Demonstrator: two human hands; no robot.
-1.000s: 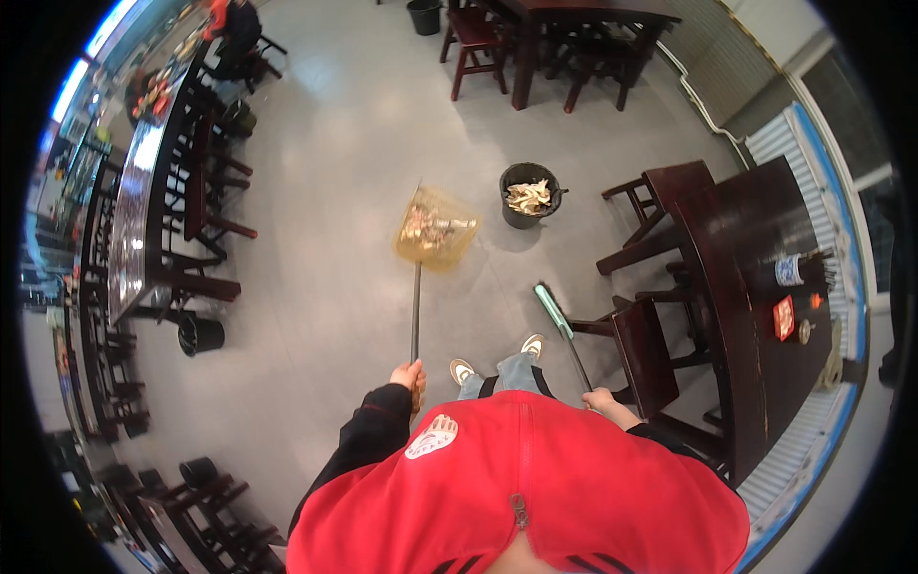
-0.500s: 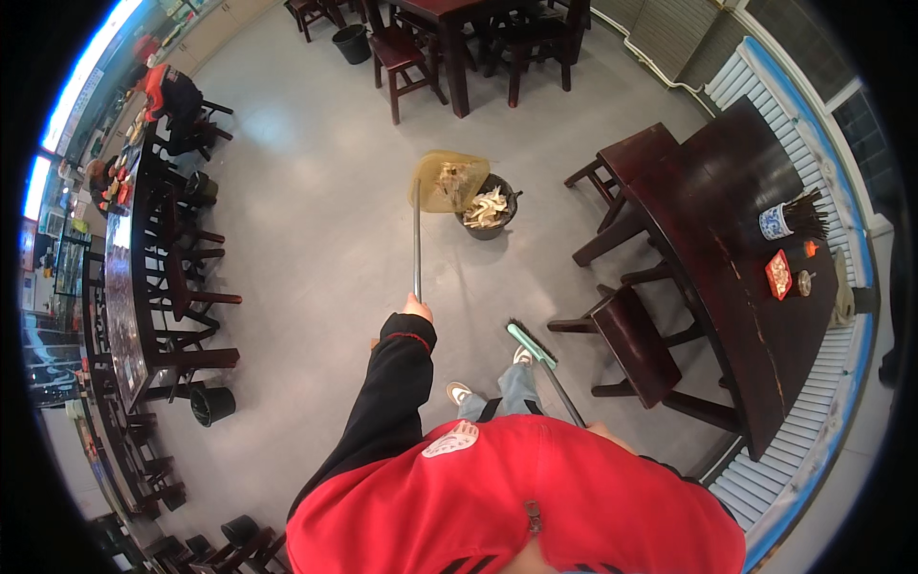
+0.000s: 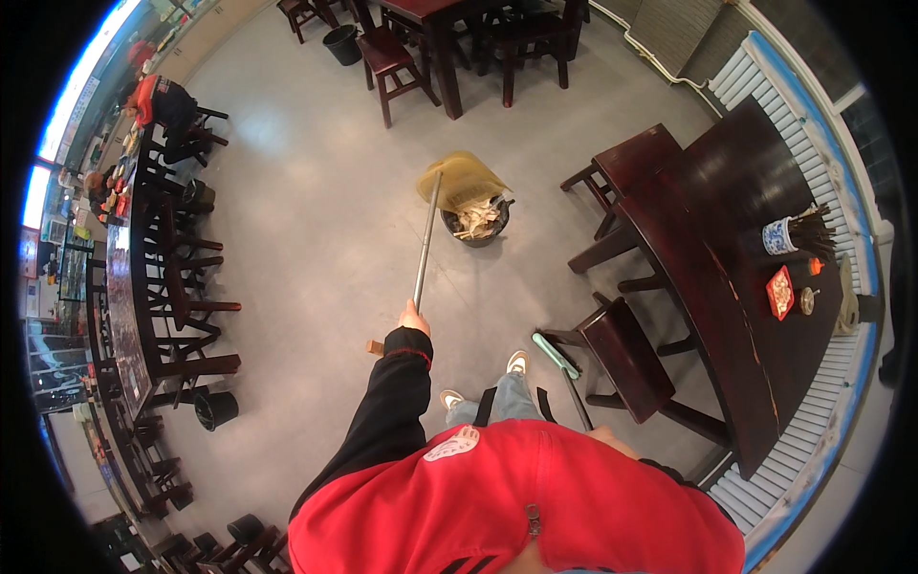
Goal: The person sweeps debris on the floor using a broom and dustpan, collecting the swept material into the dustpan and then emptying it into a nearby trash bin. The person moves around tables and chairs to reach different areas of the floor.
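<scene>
- On the open floor beside the dark table point(image 3: 727, 287), the left hand point(image 3: 413, 316), fingers wrapped round the handle, tips the dustpan point(image 3: 459, 182) over the bin point(image 3: 475, 225).
- The emptying step seems underway; next it likely needs a steeper tilt.
- The right hand point(image 3: 612, 440) holds the broom point(image 3: 564, 368); finger state unclear.

Grey floor point(image 3: 287, 191) carries a black waste bucket point(image 3: 475, 225) of scraps. Dark stools point(image 3: 626, 359) and a table stand beside it.

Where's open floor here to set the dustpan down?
Widest bare floor: between the long dark table and the black bin. The dustpan, held by the left hand, hangs over the bin. Crowded right: stool, dark table, broom by the right hand.
</scene>
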